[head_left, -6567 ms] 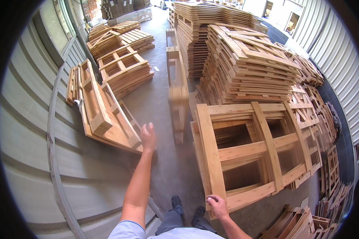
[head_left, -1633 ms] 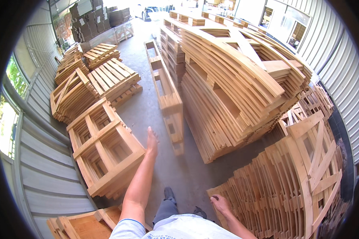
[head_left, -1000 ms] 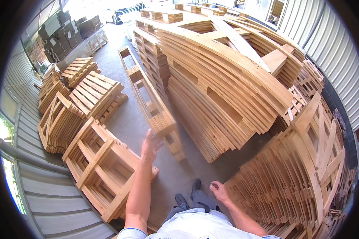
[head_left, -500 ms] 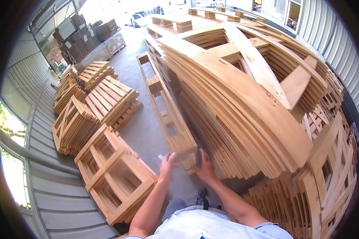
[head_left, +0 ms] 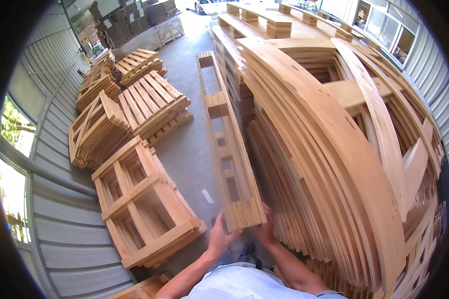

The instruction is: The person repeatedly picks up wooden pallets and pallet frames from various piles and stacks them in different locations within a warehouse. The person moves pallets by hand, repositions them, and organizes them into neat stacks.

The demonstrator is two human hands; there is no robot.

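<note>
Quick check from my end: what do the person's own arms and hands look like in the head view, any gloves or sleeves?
Both hands are bare: no gloves, rings or watch show on the left hand or the right hand. The forearms are uncovered up from the lower edge. The only clothing in sight is a light blue-grey short-sleeved shirt, plain, with no markings visible.

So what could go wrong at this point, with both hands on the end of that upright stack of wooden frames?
1. The upright stack of frames is narrow and stands on edge; it might tip toward the aisle floor if pulled.
2. The left hand and right hand grip its near end bare, so splinters or pinching against the big leaning pile seem possible.
3. The pallet by the wall narrows the footing, a likely trip hazard.
</note>
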